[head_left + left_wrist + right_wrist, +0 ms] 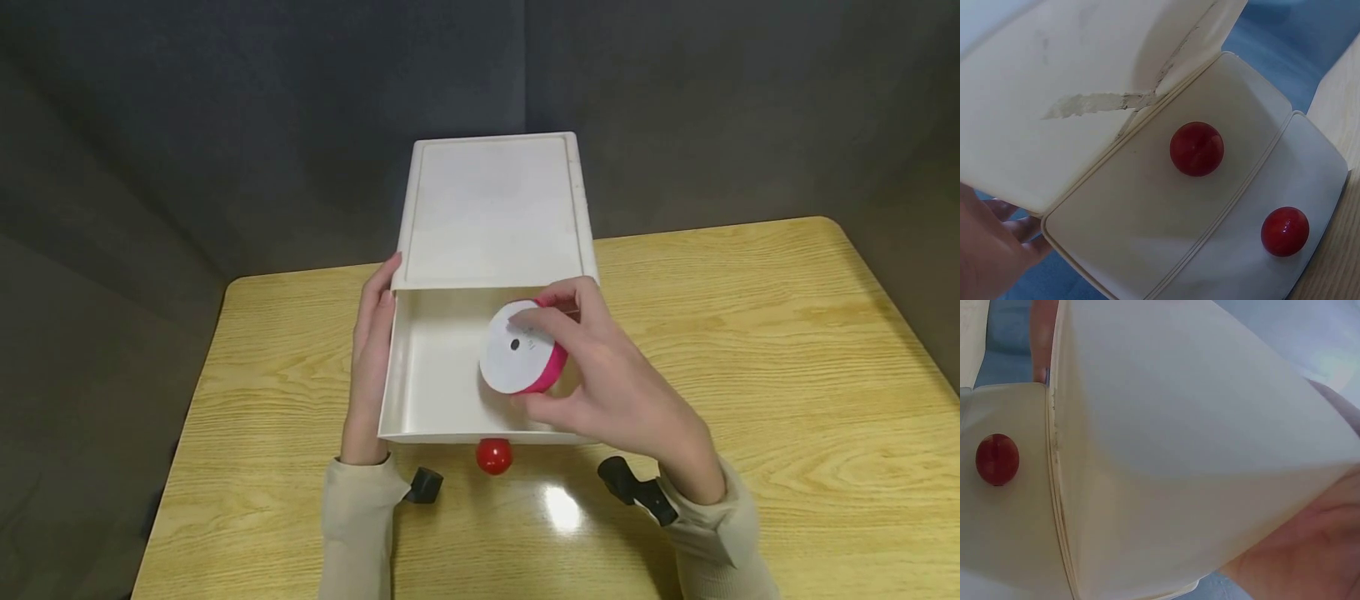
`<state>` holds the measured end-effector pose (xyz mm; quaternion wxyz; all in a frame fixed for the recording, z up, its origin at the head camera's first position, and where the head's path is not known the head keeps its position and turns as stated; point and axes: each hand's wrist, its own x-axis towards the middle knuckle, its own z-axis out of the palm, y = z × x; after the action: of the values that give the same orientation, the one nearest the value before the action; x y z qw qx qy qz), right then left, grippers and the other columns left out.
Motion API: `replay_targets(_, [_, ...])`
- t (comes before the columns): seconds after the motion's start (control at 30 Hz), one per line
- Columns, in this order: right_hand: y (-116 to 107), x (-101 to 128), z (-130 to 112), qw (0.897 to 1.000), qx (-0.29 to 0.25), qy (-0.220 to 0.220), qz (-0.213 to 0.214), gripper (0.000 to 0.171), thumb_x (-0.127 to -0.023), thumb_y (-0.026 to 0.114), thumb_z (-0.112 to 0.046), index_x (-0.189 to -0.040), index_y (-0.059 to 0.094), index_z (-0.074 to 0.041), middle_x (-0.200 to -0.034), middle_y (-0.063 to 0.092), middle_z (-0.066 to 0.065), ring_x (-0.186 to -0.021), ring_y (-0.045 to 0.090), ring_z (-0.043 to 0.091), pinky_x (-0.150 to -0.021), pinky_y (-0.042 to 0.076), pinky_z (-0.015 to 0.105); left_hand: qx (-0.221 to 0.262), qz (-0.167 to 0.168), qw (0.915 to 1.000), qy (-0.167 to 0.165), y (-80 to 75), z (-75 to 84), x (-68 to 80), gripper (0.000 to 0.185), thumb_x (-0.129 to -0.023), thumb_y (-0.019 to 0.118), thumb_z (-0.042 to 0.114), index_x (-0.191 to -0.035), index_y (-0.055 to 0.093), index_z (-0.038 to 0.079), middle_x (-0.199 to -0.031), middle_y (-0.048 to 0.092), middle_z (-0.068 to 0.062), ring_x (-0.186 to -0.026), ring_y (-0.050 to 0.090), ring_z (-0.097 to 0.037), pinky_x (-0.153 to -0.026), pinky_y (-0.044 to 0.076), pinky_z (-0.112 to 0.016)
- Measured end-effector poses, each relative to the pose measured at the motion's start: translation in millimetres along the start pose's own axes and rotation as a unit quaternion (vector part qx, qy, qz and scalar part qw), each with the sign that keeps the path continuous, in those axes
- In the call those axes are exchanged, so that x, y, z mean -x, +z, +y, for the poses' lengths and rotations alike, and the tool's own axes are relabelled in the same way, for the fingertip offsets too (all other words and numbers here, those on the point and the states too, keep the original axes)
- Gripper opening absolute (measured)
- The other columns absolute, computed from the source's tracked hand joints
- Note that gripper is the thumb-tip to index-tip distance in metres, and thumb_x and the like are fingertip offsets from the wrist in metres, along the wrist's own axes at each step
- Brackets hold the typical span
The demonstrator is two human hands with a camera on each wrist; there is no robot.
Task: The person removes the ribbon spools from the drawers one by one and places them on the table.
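My right hand (615, 375) grips a spool of pink ribbon (512, 354) by its edge, with the thumb on the near side and fingers over the white end disc. The spool is tilted and overlaps the open top drawer (438, 367) of a white cabinet (491, 212). My left hand (371, 358) lies along the left side of the drawer and cabinet, fingers extended. In the left wrist view, the left fingers (1022, 231) show beside the cabinet's side. The right wrist view shows part of the right hand (1310, 556) past the drawer; the spool is hidden there.
A red knob (494, 457) shows at the drawer's front. Below the pulled-out drawer, two drawer fronts carry an upper red knob (1197, 149) and a lower red knob (1285, 231). The wooden table (750, 350) meets dark fabric walls (300, 125) behind.
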<state>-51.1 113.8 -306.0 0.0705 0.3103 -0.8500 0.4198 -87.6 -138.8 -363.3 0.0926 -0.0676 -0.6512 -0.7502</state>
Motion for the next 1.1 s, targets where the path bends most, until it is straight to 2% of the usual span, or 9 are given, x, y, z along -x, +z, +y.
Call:
replay_targets(0.17, [1.3,-1.0,1.3,0.999,-0.012,-0.005,0.036,0.051,-0.072,0.086,-0.010,-0.119,0.065,-0.010,-0.138,0.053,0.010,-0.125,0.051,0.026,-0.092,0.053,0.046,-0.001,-0.001,1.0000,-0.004,0.3,1.3,0.5,0.047,-0.112,0.035,0.026,-0.157,0.041,0.016,-0.158,0.043,0.004,-0.143,0.041,-0.019,-0.116,0.032,-0.049])
replay_targets(0.37, [3.8,-4.7,3.6,0.996,-0.001,-0.062,0.058,0.050,-0.070,0.086,-0.012,-0.115,0.065,-0.009,-0.131,0.065,0.005,-0.124,0.052,0.025,-0.095,0.050,0.045,-0.001,-0.002,1.0000,-0.002,-0.2,0.3,0.0,0.047,-0.112,0.036,0.026,-0.157,0.042,0.016,-0.158,0.043,0.004,-0.142,0.042,-0.019,-0.114,0.034,-0.048])
replay_targets(0.67, [2.3,-4.1,6.7,0.995,-0.042,-0.053,0.079,0.054,-0.070,0.090,-0.009,-0.119,0.066,-0.009,-0.136,0.062,0.009,-0.124,0.051,0.025,-0.092,0.051,0.048,-0.015,-0.003,0.9999,-0.003,0.4,-0.8,0.1,0.048,-0.112,0.035,0.027,-0.158,0.041,0.016,-0.158,0.043,0.005,-0.143,0.041,-0.017,-0.117,0.032,-0.049])
replay_targets(0.9, [-4.4,-1.4,7.3,0.992,-0.075,-0.024,0.094,0.073,-0.068,0.093,-0.005,-0.133,0.060,-0.004,-0.143,0.059,0.009,-0.133,0.052,0.023,-0.103,0.045,0.035,-0.009,-0.005,0.9999,-0.003,-0.7,-1.1,0.7,0.048,-0.112,0.034,0.027,-0.158,0.040,0.016,-0.159,0.042,0.005,-0.143,0.041,-0.018,-0.116,0.032,-0.049])
replay_targets(1.03, [-8.7,-1.2,11.4,0.989,-0.073,-0.049,0.120,0.067,-0.067,0.092,-0.003,-0.128,0.063,0.000,-0.139,0.062,0.014,-0.132,0.053,0.025,-0.106,0.044,0.029,-0.005,-0.007,1.0000,0.004,-1.6,-0.9,0.2,0.048,-0.112,0.035,0.026,-0.158,0.041,0.015,-0.159,0.041,0.004,-0.144,0.040,-0.019,-0.115,0.032,-0.049])
replay_targets(1.1, [-11.0,-1.5,13.8,0.987,-0.072,-0.063,0.129,0.062,-0.071,0.093,-0.012,-0.125,0.064,0.003,-0.136,0.063,0.017,-0.131,0.054,0.026,-0.106,0.044,0.030,-0.005,-0.008,0.9999,0.009,-2.0,-0.7,-0.1,0.048,-0.112,0.035,0.025,-0.158,0.041,0.014,-0.159,0.041,0.003,-0.144,0.040,-0.020,-0.115,0.032,-0.049])
